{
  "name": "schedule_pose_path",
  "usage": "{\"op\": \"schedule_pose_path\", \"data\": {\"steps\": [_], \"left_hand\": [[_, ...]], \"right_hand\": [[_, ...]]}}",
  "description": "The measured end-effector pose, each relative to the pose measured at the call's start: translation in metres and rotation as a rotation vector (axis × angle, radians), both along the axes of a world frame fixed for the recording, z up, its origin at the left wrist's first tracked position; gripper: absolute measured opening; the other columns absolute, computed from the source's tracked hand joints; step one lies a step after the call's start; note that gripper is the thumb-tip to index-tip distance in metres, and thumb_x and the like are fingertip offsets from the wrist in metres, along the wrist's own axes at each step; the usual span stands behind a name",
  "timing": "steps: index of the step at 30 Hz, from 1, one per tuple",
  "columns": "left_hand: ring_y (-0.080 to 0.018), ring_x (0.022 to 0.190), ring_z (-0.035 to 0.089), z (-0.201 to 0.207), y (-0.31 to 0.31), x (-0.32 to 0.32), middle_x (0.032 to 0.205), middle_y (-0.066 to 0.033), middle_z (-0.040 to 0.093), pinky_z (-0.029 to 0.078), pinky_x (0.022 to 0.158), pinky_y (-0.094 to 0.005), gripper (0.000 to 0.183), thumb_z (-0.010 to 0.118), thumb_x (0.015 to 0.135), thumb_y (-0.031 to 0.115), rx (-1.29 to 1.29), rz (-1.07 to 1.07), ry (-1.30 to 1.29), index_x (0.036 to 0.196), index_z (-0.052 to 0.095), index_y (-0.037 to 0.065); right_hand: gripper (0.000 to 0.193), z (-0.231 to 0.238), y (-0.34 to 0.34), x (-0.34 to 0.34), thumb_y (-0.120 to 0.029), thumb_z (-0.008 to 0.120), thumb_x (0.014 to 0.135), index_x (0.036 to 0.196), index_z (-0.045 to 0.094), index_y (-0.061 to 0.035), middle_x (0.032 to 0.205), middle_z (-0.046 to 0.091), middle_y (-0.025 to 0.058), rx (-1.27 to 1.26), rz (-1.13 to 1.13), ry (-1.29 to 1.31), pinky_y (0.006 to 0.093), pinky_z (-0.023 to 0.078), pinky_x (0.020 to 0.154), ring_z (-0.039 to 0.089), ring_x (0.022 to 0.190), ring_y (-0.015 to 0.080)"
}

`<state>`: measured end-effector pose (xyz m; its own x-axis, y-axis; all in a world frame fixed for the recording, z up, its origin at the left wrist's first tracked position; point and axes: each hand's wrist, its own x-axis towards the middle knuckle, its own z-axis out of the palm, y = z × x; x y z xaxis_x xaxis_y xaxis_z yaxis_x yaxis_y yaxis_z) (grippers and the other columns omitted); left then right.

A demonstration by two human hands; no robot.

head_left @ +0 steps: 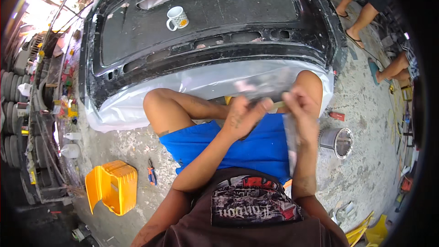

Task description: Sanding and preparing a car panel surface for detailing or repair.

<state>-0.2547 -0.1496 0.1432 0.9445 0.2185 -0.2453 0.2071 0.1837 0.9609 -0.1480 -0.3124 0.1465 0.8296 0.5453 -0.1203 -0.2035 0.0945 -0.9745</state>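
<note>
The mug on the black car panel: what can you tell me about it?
The mug is white, with small dark dots and a yellow-orange round mark on its side. It looks ceramic. It seems to stand upright, handle turned toward the picture's left, on the flat upper part of the black car panel. Nothing else touches it; both hands are far from it, down near the person's knees. Its contents cannot be seen.

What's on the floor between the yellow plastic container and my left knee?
In the head view, a pair of pliers lies on the concrete floor between the yellow container and the left knee.
</note>
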Motion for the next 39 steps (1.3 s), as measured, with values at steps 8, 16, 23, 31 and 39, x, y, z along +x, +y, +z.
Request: {"op": "schedule_pose_path", "data": {"steps": [8,16,23,31,39], "left_hand": [[-0.0148,0.091,0.063,-0.062,0.054,-0.062,0.102,-0.009,0.07,0.05,0.084,-0.03,0.039,0.067,0.095,0.031,0.054,0.592,-0.024,0.11,0.066,-0.004],[-0.0158,0.092,0.065,-0.065,0.009,-0.048,0.103,-0.0092,0.072,0.05,0.087,-0.0297,0.034,0.076,0.087,0.016,0.002,0.489,-0.129,0.113,0.066,-0.004],[-0.0175,0.094,0.067,-0.054,0.012,-0.036,0.106,-0.0106,0.071,0.051,0.087,-0.0299,0.038,0.076,0.087,0.017,0.107,0.523,-0.172,0.116,0.065,-0.005],[-0.0164,0.088,0.068,-0.02,0.02,-0.038,0.099,-0.0102,0.073,0.052,0.082,-0.0304,0.023,0.072,0.09,0.014,0.315,0.315,-0.202,0.107,0.069,-0.001],[-0.0149,0.078,0.066,-0.028,0.023,-0.048,0.088,-0.0087,0.073,0.052,0.073,-0.0304,0.02,0.071,0.091,0.015,0.35,0.206,-0.128,0.102,0.069,-0.001]], "right_hand": [[0.031,-0.055,0.06,0.011,-0.028,0.068,0.095,0.091,0.066,0.0026,0.075,0.062,0.0012,-0.224,-0.102,-0.229,0.0244,0.041,0.067,0.051,0.072,0.0071],[0.031,-0.047,0.084,0.009,-0.026,0.071,0.094,0.095,0.065,0.0036,0.072,0.063,0.0026,-0.318,-0.233,-0.334,0.0246,0.043,0.062,0.052,0.066,0.0072],[0.029,-0.052,0.073,-0.024,-0.018,0.072,0.093,0.114,0.067,0.0008,0.098,0.07,0.0046,0.143,-0.137,0.214,0.0265,0.051,0.08,0.064,0.088,0.0099],[0.026,-0.007,0.077,-0.026,-0.013,0.069,0.094,0.114,0.068,0.0028,0.1,0.071,0.0063,-0.085,-0.151,-0.267,0.0233,0.049,0.083,0.062,0.09,0.0085],[0.023,-0.004,0.082,-0.023,-0.009,0.067,0.095,0.114,0.066,0.0028,0.095,0.071,0.0062,-0.095,0.097,-0.432,0.0233,0.05,0.079,0.062,0.087,0.0078]]}}
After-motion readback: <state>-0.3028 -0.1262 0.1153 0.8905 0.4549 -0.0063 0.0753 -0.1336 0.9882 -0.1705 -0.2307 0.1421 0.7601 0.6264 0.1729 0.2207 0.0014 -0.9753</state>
